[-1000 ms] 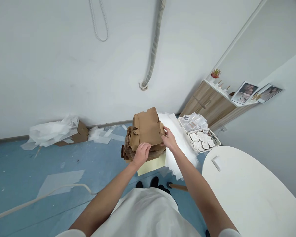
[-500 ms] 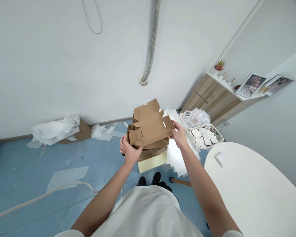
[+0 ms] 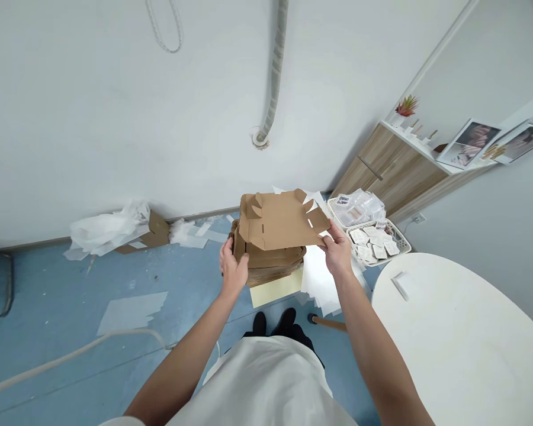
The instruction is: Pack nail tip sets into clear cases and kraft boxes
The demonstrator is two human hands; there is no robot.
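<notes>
A flat, unfolded cardboard box point(image 3: 282, 222) with curled tabs and slots lies tilted over a pile of brown cardboard boxes point(image 3: 270, 276). My right hand point(image 3: 337, 251) pinches its right end, thumb on top beside a slotted flap. My left hand point(image 3: 234, 269) is closed around the left front corner of the pile, fingers on the outer side and thumb on the near side. The thumb is clear of the top box. The left fingertips are partly hidden. Below the pile, a pale yellow sheet point(image 3: 278, 288) sticks out toward my feet.
White paper sheets point(image 3: 322, 281) spread right of the pile. Two white baskets point(image 3: 404, 242) of packets stand beyond them, by a wooden cabinet point(image 3: 395, 171). A round white table point(image 3: 462, 337) is at right. Plastic wrapping point(image 3: 109, 228) and a hose point(image 3: 71, 358) lie on the left floor.
The top cardboard box has turned and shifted right and its right end has moved with my right hand. My left thumb has come off its near left flap. The view has shifted slightly.
</notes>
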